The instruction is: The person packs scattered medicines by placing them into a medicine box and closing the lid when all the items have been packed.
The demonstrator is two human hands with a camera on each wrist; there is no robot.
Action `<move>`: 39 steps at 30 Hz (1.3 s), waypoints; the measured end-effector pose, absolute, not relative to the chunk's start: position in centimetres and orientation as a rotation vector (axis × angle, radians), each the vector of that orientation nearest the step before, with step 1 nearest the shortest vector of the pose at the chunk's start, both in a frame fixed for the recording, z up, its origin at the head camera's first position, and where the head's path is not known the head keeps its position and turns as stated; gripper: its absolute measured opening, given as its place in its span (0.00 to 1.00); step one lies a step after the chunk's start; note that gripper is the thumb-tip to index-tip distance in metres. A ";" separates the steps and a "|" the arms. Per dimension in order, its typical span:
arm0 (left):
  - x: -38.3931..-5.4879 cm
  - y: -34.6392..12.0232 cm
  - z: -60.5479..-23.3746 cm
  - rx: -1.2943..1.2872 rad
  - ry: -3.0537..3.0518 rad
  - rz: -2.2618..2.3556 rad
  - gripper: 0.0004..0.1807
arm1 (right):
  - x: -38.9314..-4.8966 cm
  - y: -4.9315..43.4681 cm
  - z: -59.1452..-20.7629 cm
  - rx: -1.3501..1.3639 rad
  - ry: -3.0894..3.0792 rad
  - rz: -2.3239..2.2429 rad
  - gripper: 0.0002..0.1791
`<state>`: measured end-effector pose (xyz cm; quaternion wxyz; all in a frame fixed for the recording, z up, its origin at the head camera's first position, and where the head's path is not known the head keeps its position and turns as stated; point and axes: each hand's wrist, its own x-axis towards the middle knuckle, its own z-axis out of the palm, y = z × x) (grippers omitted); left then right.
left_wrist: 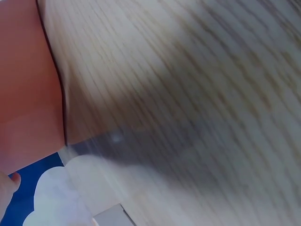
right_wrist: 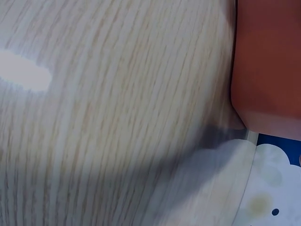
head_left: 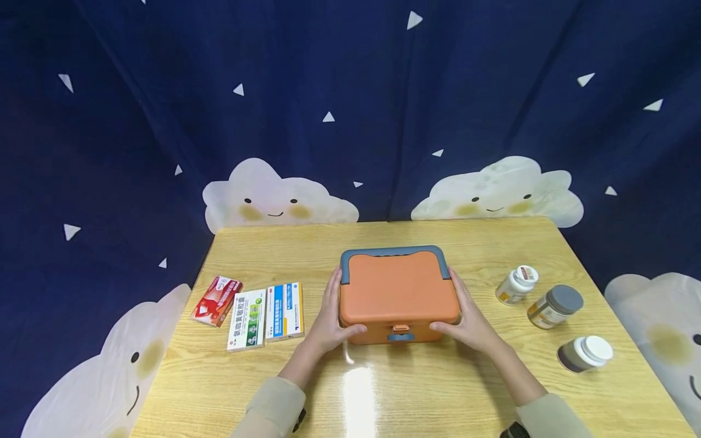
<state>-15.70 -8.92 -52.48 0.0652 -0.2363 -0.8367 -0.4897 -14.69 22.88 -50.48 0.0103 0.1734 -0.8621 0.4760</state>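
An orange medicine box [head_left: 401, 289] with a grey-blue carrying handle [head_left: 391, 250] stands on the wooden table, its lid down and its front latch [head_left: 401, 333] facing me. My left hand [head_left: 331, 319] grips its left side, fingers along the side and thumb across the front corner. On the opposite side my right hand [head_left: 468, 316] holds it the same way. The left wrist view shows the box wall [left_wrist: 28, 89] with a fingertip at the lower left. In the right wrist view the box wall [right_wrist: 270, 66] fills the upper right.
Left of the box lie a red carton [head_left: 217, 300], a white-and-green carton [head_left: 247, 319] and a blue-and-white carton [head_left: 285, 311]. To the right are a white-capped bottle [head_left: 515, 286], a grey-capped jar [head_left: 554, 305] and another white-capped bottle [head_left: 585, 354]. A dark blue curtain [head_left: 378, 121] hangs behind the table.
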 end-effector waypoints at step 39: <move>-15.7 -8.1 -49.3 -0.587 -2.541 -1.279 0.59 | -15.0 22.4 -47.2 0.399 -2.767 1.224 0.52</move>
